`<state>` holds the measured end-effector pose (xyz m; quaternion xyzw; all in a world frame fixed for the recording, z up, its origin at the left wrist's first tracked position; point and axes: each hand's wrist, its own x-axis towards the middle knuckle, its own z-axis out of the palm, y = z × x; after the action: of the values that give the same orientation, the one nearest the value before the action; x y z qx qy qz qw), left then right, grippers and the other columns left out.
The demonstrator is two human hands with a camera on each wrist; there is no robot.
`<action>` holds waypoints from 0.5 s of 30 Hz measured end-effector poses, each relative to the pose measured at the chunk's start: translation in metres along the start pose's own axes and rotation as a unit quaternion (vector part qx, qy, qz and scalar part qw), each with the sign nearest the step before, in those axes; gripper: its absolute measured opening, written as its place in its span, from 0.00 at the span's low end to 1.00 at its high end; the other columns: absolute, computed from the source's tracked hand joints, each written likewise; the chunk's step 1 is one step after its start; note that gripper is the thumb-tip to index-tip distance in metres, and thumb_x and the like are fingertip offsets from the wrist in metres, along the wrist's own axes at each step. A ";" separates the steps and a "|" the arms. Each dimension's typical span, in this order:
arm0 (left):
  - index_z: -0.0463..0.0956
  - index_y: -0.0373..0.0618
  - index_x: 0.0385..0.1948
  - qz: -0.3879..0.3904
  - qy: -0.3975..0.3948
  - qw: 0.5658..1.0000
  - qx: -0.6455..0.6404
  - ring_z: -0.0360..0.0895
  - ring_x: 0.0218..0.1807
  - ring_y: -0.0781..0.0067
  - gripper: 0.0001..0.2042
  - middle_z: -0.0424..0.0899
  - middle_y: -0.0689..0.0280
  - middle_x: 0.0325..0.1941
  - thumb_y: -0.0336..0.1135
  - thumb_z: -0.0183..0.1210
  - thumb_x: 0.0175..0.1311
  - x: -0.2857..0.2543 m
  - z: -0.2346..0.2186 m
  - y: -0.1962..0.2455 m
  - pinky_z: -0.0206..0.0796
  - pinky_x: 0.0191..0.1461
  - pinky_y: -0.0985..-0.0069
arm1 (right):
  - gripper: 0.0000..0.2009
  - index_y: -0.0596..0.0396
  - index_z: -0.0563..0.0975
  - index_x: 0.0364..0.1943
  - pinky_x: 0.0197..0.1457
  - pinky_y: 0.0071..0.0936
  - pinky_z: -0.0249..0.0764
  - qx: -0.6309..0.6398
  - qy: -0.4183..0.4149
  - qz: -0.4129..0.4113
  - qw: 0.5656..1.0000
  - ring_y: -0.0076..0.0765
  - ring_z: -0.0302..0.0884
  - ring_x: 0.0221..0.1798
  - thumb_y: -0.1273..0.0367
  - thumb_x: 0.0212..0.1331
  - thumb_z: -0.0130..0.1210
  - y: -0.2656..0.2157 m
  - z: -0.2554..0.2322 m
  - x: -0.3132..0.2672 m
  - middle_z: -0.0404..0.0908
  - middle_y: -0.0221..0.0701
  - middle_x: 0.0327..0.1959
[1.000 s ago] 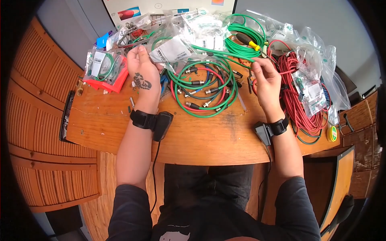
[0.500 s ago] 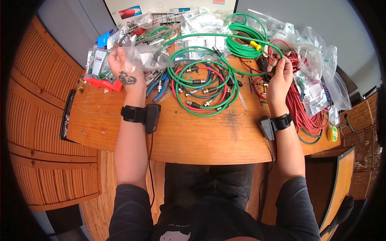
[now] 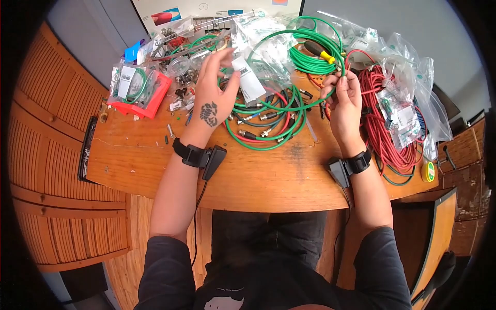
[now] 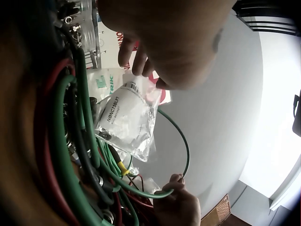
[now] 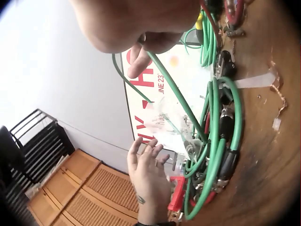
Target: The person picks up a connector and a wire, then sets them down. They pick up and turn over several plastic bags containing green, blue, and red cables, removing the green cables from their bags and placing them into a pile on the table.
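Note:
My right hand (image 3: 345, 98) pinches a thin green cable (image 3: 294, 32) between thumb and fingers, to the right of the cable coil. From that grip the cable arcs up and leftward, passing behind a clear plastic bag (image 3: 251, 85) with a white printed label. My left hand (image 3: 216, 90) is just left of this bag, its fingers spread and loosely bent. In the left wrist view its fingertips (image 4: 137, 63) overlap the bag's upper edge. Beneath the bag lies a coil of green and red cables (image 3: 268, 147) with black-and-metal connectors, partly hidden by it.
A red holder (image 3: 155, 101) with bagged parts stands at the left. At the back are a green cable bundle (image 3: 310, 64) and a yellow-and-black screwdriver (image 3: 320, 51). Red cables (image 3: 380, 129) and plastic bags (image 3: 400, 111) crowd the right side, near a small yellow tin (image 3: 428, 171).
My left hand swung out left with the bag, then came back right, and its fingers spread. The bag now lies over the coil. My right hand moved right, then partly back, holding the green cable.

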<state>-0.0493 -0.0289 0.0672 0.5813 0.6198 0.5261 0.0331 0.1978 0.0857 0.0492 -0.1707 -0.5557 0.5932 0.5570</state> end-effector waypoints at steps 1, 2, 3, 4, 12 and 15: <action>0.65 0.42 0.60 0.026 0.029 0.999 -0.006 0.73 0.56 0.68 0.23 0.75 0.59 0.55 0.31 0.59 0.63 0.000 0.002 -0.004 0.67 0.57 0.72 | 0.08 0.55 0.66 0.47 0.34 0.20 0.72 0.018 0.004 0.003 1.000 0.24 0.75 0.33 0.67 0.74 0.40 0.000 -0.002 0.001 0.76 0.33 0.37; 0.61 0.43 0.64 0.051 0.058 0.997 -0.012 0.70 0.62 0.64 0.29 0.72 0.56 0.59 0.31 0.61 0.61 0.000 0.004 -0.008 0.64 0.62 0.69 | 0.07 0.54 0.67 0.47 0.38 0.21 0.73 0.035 0.005 -0.002 0.999 0.24 0.75 0.34 0.67 0.74 0.40 0.000 -0.006 0.003 0.76 0.32 0.38; 0.61 0.43 0.64 0.051 0.059 0.997 -0.011 0.70 0.62 0.64 0.29 0.72 0.56 0.59 0.31 0.61 0.61 0.000 0.006 -0.013 0.64 0.62 0.69 | 0.07 0.53 0.67 0.47 0.39 0.21 0.72 0.064 0.012 0.007 0.998 0.25 0.74 0.34 0.67 0.74 0.41 -0.002 -0.008 0.005 0.76 0.31 0.38; 0.56 0.43 0.66 0.010 0.026 0.996 -0.088 0.68 0.64 0.59 0.34 0.68 0.51 0.63 0.33 0.64 0.58 0.001 0.008 -0.016 0.62 0.65 0.65 | 0.07 0.53 0.68 0.47 0.39 0.21 0.70 0.092 0.020 0.015 0.995 0.25 0.73 0.34 0.67 0.74 0.41 -0.004 -0.009 0.006 0.76 0.31 0.38; 0.56 0.40 0.67 -0.133 -0.175 0.939 -0.265 0.75 0.58 0.65 0.33 0.78 0.52 0.54 0.35 0.63 0.62 -0.006 0.012 0.000 0.65 0.62 0.70 | 0.07 0.51 0.69 0.49 0.35 0.18 0.64 0.288 -0.032 0.085 0.953 0.23 0.66 0.33 0.67 0.72 0.45 -0.001 -0.025 0.015 0.75 0.28 0.38; 0.72 0.35 0.52 -0.143 -0.168 0.938 -0.266 0.80 0.44 0.74 0.18 0.84 0.59 0.40 0.34 0.62 0.64 -0.010 0.022 -0.005 0.71 0.49 0.77 | 0.07 0.50 0.69 0.49 0.35 0.17 0.65 0.271 -0.040 0.087 0.958 0.22 0.66 0.34 0.67 0.72 0.45 -0.001 -0.019 0.013 0.75 0.27 0.40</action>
<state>-0.0353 -0.0219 0.0480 0.5364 0.5191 0.5565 0.3650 0.2099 0.1057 0.0494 -0.0375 -0.3791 0.7737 0.5062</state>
